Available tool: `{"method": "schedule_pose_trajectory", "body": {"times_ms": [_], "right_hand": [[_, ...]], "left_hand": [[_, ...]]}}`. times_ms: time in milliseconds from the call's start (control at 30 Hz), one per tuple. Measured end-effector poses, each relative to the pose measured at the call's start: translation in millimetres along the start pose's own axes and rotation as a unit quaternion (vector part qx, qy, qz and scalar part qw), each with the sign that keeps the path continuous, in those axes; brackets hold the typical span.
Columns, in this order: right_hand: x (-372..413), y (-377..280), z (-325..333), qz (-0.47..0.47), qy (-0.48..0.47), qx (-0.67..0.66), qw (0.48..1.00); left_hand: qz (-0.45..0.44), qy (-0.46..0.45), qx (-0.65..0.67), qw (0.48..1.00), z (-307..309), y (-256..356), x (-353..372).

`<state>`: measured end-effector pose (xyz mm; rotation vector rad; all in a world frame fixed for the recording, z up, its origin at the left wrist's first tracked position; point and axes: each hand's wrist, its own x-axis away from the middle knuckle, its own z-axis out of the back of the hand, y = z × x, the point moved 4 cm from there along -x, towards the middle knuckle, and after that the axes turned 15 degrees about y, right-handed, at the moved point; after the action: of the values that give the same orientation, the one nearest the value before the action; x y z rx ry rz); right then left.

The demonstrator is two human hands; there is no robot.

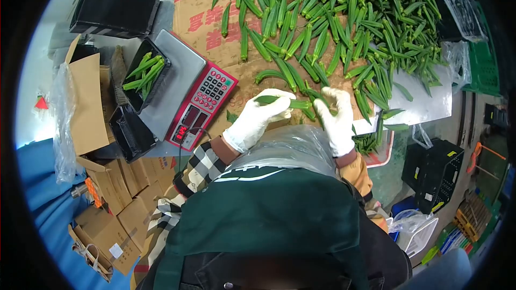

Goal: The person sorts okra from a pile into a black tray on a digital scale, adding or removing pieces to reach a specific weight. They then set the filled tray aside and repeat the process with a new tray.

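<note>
Green okra pods (322, 16) lie heaped on a flattened cardboard sheet (209, 13), densest toward the upper right. My left hand (259, 117), in a white glove, is closed on okra pods (299, 104) that stick out to its right. My right hand (337, 121), also gloved, is at the pile's near edge with its fingers bent around okra; which pods it grips is partly hidden. To the left, a red and silver scale (201, 99) bears a black tray (165, 56) with several okra pods (145, 73) in it.
An empty black tray (130, 131) sits beside the scale, below a black box (114, 5). Open cardboard boxes (86, 102) stand at the left. Black crates (438, 174) and a white basket (422, 236) are on the floor at right. A green crate (484, 67) stands at the right edge.
</note>
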<state>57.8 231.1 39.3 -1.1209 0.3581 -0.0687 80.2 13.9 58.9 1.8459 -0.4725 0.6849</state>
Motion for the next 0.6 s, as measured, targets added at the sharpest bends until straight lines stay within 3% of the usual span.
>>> {"method": "schedule_pose_trajectory", "body": {"times_ms": [67,133,167,233,333,467,500,600], "right_hand": [[-7,39,-8,0.016,0.037,0.072,0.997],[-15,40,-11,0.125,0.051,0.212,0.968],[-14,60,-14,0.007,0.037,0.122,0.992],[-4,96,-25,-0.225,0.005,-0.065,0.972],[1,89,-16,-0.312,-0.079,-0.113,0.94],[10,73,2,-0.293,-0.303,-0.095,0.902],[7,64,5,-0.286,-0.316,-0.051,0.903],[-6,92,-1,-0.217,-0.177,-0.011,0.96]], "left_hand": [[0.028,-0.01,0.014,0.999,1,-1,-1],[0.032,-0.004,0.028,0.999,4,-4,-2],[0.041,-0.01,0.042,0.998,4,-5,-1],[0.057,-0.022,0.07,0.996,6,-6,-1],[0.086,-0.025,0.102,0.991,9,-9,-3],[0.088,-0.033,0.108,0.99,7,-7,-1],[0.087,-0.033,0.106,0.99,6,-7,-2],[0.091,-0.028,0.101,0.99,6,-7,-1]]}}
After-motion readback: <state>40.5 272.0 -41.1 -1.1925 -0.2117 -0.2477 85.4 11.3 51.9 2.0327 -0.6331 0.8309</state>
